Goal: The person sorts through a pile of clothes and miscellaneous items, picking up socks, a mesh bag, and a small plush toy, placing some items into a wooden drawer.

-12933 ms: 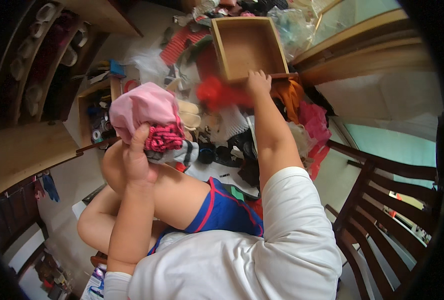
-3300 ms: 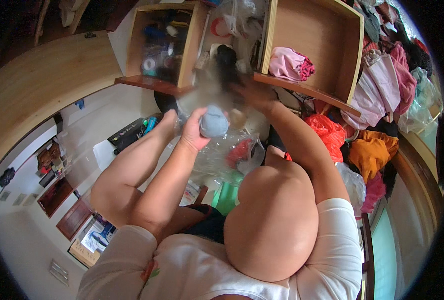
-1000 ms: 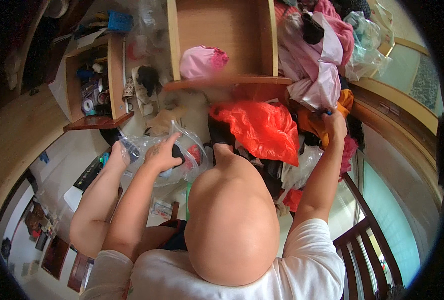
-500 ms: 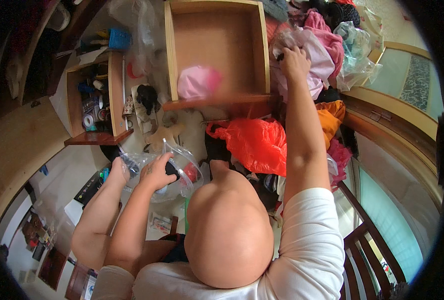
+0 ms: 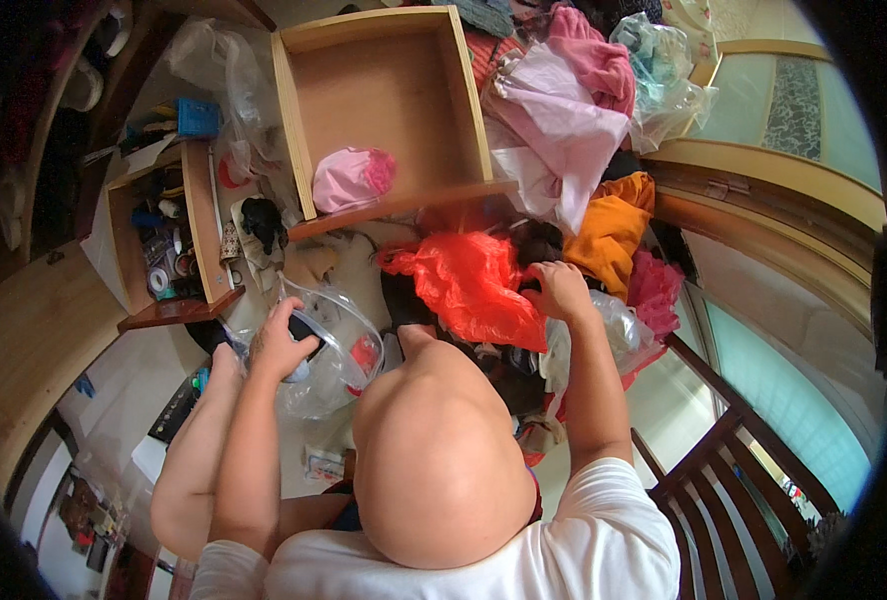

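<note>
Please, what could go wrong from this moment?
The clear plastic bag at the left hand looks thin and limp, so its opening might fold shut if the hand lets go.

The red plastic bag beside the right hand seems to lie partly over a dark heap; a small thing could get lost underneath.

The right leg comes down close to the red plastic bag, which might slip underfoot.
</note>
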{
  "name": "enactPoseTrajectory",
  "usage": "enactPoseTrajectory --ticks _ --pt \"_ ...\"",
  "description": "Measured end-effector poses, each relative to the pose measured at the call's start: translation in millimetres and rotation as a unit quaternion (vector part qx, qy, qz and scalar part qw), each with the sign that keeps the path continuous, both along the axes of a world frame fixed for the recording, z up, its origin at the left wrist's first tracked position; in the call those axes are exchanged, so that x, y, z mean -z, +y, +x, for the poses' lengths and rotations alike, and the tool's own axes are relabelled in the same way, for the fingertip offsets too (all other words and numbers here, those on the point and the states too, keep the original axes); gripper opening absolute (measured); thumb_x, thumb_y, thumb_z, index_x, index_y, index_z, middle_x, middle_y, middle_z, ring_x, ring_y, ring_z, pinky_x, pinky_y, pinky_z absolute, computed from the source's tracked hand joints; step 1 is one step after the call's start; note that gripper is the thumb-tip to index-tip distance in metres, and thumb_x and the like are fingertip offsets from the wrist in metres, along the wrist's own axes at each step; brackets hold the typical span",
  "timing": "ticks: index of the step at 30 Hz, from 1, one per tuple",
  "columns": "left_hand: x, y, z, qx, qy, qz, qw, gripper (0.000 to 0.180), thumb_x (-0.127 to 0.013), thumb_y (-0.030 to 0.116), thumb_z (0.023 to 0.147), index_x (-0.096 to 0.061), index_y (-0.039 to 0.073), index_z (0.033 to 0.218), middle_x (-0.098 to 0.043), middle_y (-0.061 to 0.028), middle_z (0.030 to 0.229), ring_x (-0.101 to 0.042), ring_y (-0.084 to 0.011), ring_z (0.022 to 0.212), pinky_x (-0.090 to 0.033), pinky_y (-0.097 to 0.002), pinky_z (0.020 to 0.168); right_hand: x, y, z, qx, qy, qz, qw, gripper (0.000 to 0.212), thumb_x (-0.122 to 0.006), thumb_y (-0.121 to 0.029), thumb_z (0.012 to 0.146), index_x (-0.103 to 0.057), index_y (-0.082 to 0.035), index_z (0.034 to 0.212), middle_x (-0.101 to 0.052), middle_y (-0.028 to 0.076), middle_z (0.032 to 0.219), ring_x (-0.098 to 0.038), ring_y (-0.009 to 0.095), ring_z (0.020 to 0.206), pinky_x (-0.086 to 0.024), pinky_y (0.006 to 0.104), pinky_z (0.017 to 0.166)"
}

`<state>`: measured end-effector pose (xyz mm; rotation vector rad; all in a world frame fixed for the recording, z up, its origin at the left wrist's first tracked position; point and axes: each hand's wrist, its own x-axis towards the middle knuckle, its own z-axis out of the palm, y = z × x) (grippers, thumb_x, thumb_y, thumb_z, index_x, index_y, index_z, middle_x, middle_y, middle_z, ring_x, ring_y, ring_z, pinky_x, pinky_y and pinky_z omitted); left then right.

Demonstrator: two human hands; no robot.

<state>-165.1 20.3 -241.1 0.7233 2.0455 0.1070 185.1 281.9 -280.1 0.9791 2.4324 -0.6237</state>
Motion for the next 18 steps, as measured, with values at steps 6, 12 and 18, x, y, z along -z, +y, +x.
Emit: enactPoseTrajectory --ticks 6,12,18 --pt "-15 4 -6 0.016 -0.008 0.057 0.998 0.074 -0.066 0.019 0.061 -0.039 0.015 0.129 -0.051 -0.0161 0.122 -0.049 -0.0338 0.111 -0.041 -0.0387 0.091 -34 125 -102 0.157 0.259 0.200 0.932 0.034 -0.065 -0.025 0.074 -0.058 -0.015 0.106 -0.061 0.011 0.103 -0.058 0.031 0.093 -0.048 0.0380 0.075" --pt "-15 6 4 0.050 -0.056 0.100 0.992 0.089 -0.066 0.016 0.059 -0.028 0.021 0.139 -0.045 -0.0186 0.130 -0.044 -0.0350 0.118 -0.038 -0.0387 0.097 47 205 -148 0.153 0.030 0.277 0.948 0.074 -0.062 -0.027 0.078 -0.021 -0.028 0.140 -0.043 0.012 0.133 -0.039 0.031 0.125 -0.020 0.0555 0.106" --pt "-15 6 9 0.052 -0.050 0.073 0.995 0.091 -0.067 0.020 0.058 -0.026 0.023 0.139 -0.048 -0.0180 0.125 -0.049 -0.0367 0.111 -0.041 -0.0410 0.093 86 144 -125 0.126 -0.003 0.292 0.948 0.018 -0.050 -0.019 0.080 -0.059 -0.015 0.094 -0.064 0.009 0.098 -0.061 0.026 0.090 -0.043 0.0466 0.078"
